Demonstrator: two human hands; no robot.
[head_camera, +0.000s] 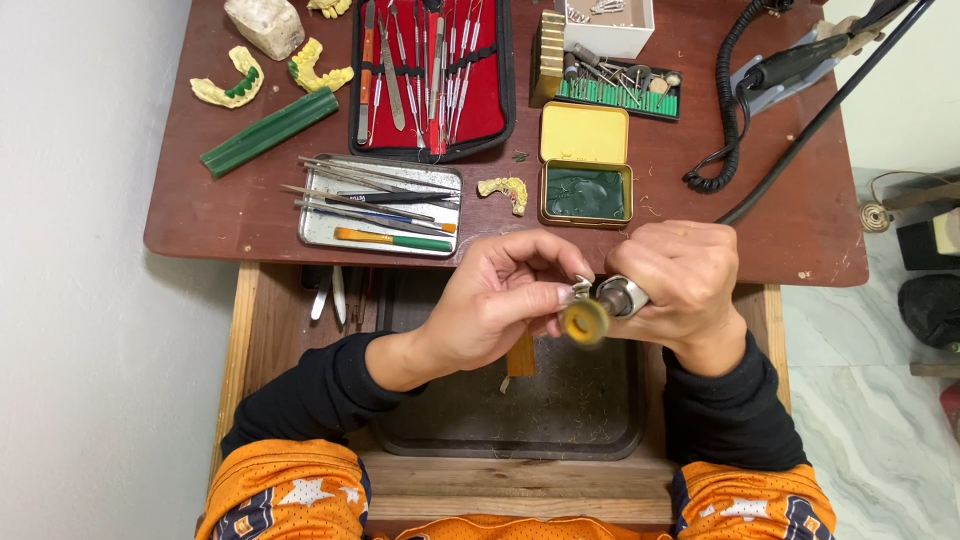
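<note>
My right hand (685, 280) grips a silver rotary handpiece (622, 296) with a yellow polishing wheel (586, 321) at its tip. My left hand (505, 295) pinches a small metal piece (580, 286) right against the wheel. Both hands are held above a dark tray (600, 420) in the open drawer, just in front of the table's edge. The small piece is mostly hidden by my fingers.
On the brown table (770, 220) lie a metal tray of hand tools (380, 205), a red-lined instrument case (432, 75), an open yellow tin (586, 170), a green bur stand (620, 90), yellow dental casts (228, 82), a green bar (268, 132) and a coiled black cable (722, 110).
</note>
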